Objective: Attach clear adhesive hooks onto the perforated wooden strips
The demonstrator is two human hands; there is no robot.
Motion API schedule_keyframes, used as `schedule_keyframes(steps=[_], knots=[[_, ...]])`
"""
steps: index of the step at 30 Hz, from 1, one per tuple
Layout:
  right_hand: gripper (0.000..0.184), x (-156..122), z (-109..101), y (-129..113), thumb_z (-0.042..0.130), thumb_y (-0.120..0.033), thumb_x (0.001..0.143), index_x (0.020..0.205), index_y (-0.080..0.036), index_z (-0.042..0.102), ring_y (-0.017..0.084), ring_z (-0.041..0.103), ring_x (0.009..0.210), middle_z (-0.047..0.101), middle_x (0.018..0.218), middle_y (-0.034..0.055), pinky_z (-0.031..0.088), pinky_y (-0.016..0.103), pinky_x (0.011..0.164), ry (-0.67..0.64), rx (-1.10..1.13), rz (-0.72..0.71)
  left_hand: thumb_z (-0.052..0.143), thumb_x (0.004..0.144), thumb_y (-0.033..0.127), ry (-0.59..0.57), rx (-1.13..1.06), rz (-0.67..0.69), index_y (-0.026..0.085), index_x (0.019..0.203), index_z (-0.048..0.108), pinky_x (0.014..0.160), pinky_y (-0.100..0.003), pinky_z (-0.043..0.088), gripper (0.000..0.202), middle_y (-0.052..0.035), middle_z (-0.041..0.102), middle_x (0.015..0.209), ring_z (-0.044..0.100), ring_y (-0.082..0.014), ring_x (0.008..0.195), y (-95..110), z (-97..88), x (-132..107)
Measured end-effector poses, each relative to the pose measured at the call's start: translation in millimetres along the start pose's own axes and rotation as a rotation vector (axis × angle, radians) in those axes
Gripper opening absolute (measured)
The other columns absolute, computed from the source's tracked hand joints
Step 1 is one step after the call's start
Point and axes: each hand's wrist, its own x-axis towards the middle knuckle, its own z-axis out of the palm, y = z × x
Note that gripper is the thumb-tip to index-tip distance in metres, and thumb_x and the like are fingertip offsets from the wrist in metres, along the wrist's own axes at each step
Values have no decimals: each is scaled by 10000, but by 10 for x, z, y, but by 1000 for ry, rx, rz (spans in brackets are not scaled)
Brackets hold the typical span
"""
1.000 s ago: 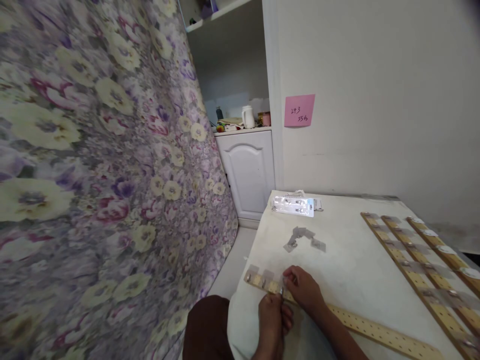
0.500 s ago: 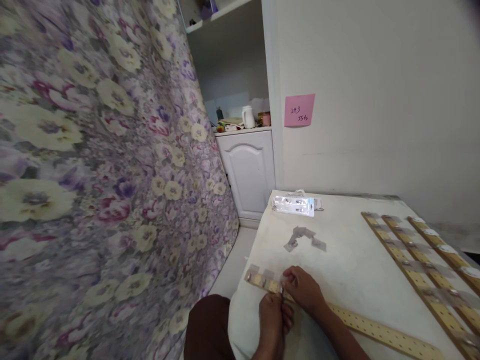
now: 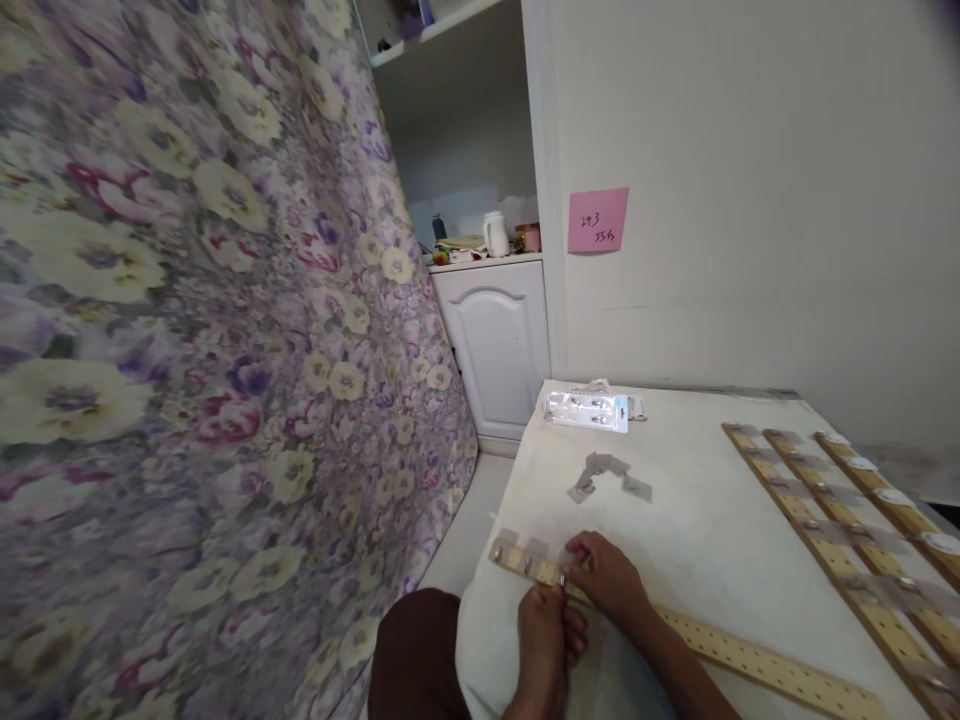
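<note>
A long pale wooden strip [image 3: 772, 662] with rows of holes lies slantwise across the near part of the table. Small shiny metal pieces [image 3: 528, 564] with clear plastic squares sit along its left end. My left hand [image 3: 541, 630] is closed at the strip's near edge, fingers curled under; what it grips is mostly hidden. Just above its fingertips a small metal piece [image 3: 564, 580] stands at the strip. My right hand [image 3: 609, 578] lies over the strip, thumb and fingertips drawn together beside that piece; whatever they pinch is too small to make out.
Several grey clear squares [image 3: 600, 465] lie in a loose pile beyond my hands. Clear blister packs [image 3: 589, 410] rest at the table's far left corner. More wooden strips [image 3: 810, 525] with metal pieces line the right side. A flowered curtain [image 3: 225, 350] hangs at left.
</note>
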Motion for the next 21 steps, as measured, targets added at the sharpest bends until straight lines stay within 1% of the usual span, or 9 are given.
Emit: schedule_keyframes(steps=[11,17,21], knots=[[247,57,-4,26,632,-327,640,865,-226,624,160,595,765,658,821,-2,404,250,688,-25,35,31,488,729,457,-13,5,-2,188,536,471,303,-183,186,331,17,519,358,384,-65,254,2,4,-6],[272,86,-26,3,647,-294,609,869,-217,627,158,592,743,661,806,-4,393,249,662,-58,71,66,468,751,377,-21,14,1,183,547,479,296,-184,186,282,7,534,367,393,-69,253,1,-3,-4],[318,114,-26,11,655,-285,604,910,-214,610,147,588,721,654,797,-15,383,240,643,-92,108,78,415,777,303,-37,25,-7,184,556,479,292,-176,198,259,5,546,373,397,-66,249,-3,-10,7]])
